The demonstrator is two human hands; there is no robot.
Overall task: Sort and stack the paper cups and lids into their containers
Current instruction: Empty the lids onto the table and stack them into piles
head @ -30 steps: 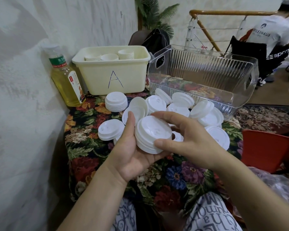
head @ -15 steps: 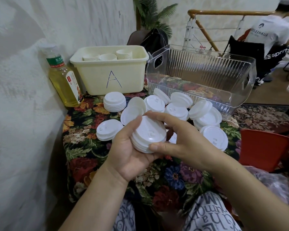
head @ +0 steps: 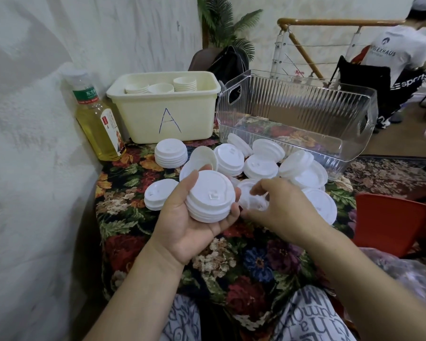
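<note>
A handwritten "A" marks the cream bin (head: 165, 112); "sport" shows on the dark chair cover (head: 403, 82).

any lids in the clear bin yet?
No, the clear bin shows only the floral cloth through its floor; the loose lids lie on the table in front of it.
</note>
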